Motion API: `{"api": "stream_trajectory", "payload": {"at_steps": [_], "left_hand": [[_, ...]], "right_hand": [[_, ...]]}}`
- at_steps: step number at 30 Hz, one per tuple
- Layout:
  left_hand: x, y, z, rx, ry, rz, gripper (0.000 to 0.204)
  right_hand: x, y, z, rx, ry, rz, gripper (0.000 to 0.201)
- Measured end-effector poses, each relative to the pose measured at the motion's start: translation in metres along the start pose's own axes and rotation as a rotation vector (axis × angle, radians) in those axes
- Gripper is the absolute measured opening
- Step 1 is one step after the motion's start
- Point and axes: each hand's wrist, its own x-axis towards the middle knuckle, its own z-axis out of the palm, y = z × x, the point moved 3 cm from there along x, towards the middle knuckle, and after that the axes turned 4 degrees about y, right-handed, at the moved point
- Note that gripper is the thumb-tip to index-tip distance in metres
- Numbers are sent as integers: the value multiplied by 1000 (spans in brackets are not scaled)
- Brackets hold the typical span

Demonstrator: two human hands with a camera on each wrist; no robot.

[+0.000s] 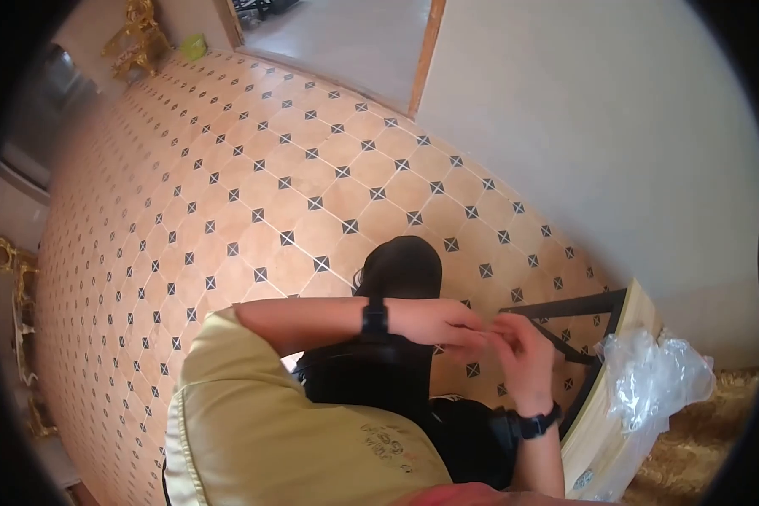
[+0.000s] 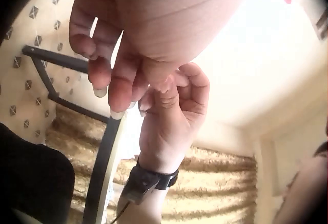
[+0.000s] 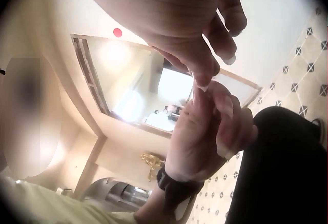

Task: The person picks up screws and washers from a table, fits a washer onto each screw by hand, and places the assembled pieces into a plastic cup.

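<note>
Above the lap my left hand (image 1: 449,327) and right hand (image 1: 527,354) meet at the fingertips. The left wrist view shows the left hand (image 2: 154,24) close up, its thumb bent toward the right hand's thumb and forefinger while the other fingers hang loosely apart. From the right wrist view, the right hand (image 3: 192,34) bends its thumb and forefinger down to the left hand's raised thumb (image 3: 200,101). Its remaining fingers hang spread. The fingertips hide whatever lies between them, and I cannot tell if they pinch something small. Each wrist wears a black strap (image 1: 538,423).
At the right stands a table with a pale wooden top (image 1: 641,308) and black metal frame (image 1: 565,304). Clear plastic wrapping (image 1: 658,379) lies on it, beside gold patterned cloth (image 1: 708,438). Black-clad legs (image 1: 405,270) are below the hands, over tiled floor (image 1: 253,177). A pale wall (image 1: 599,126) rises beyond.
</note>
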Motion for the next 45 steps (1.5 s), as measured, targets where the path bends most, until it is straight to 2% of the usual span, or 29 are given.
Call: {"api": "stream_trajectory", "payload": {"at_steps": [2,4,7,9,10,12,13,16,17,22,26,28,30,32,33,35,36,42,45], "left_hand": [[-27,-2,-16,-27,81,-44,35],[-46,-9,-29,-56,163,-92,36],[-65,-29,-43,57,177,-139,34],[-71,-34,-53,269,307,-125,25],[-73,-45,-59,263,294,-144,25],[-69,-62,-79,920,450,144,14],[-67,-65,-86,940,473,135,11],[-56,-65,-101,978,505,130,9],[-53,-65,-103,988,465,93,9],[-47,-63,-108,986,403,-1,10],[-41,-61,-117,945,339,-78,12],[-45,-65,-123,940,324,-80,13],[-49,-67,-130,921,301,-95,12],[-51,-67,-135,926,271,-94,12],[-50,-67,-136,944,258,-98,10],[-54,-65,-140,927,246,-136,10],[-56,-65,-141,928,236,-160,9],[-76,-60,-143,919,238,-292,16],[-87,-55,-141,897,224,-326,16]], "right_hand": [[22,-2,23,55,-64,-41,20],[35,-11,48,144,-225,-69,19],[48,13,78,236,-314,-81,20],[57,31,93,300,-359,-72,21],[64,43,100,373,-413,-21,23],[78,83,114,428,-463,76,25],[87,115,122,406,-464,125,26],[109,218,139,297,-311,240,29],[114,252,143,225,-273,274,30],[119,410,175,218,-202,655,32],[120,489,200,162,-269,781,23],[124,541,215,-30,-273,670,23],[141,569,225,-96,-291,722,24],[163,592,227,-218,-134,683,28],[171,602,229,-221,-155,695,28],[198,620,226,-240,-42,661,29],[212,629,226,-240,-51,661,29],[278,696,214,-480,107,591,25],[317,738,210,-546,56,614,32]]}}
